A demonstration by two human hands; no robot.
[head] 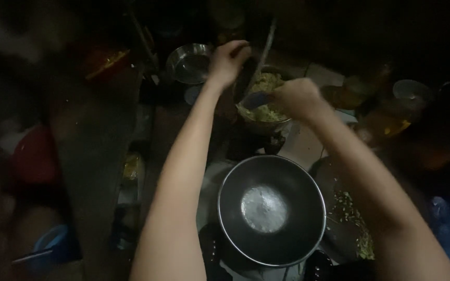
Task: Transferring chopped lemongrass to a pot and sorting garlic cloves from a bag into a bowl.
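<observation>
Big empty steel bowl sits nearest the camera, between the forearms. Beyond it a pan of yellow-green chopped food. Left hand at the pan's far-left rim, grip clenched on the rim or a handle; can't tell which. Right hand over the food, grip clenched on a blue-handled utensil. Small steel bowl just left of the left hand. Chopped green bits scattered right of the big bowl. Red item and blue container far left. Bench dark, cluttered; room very dim.
</observation>
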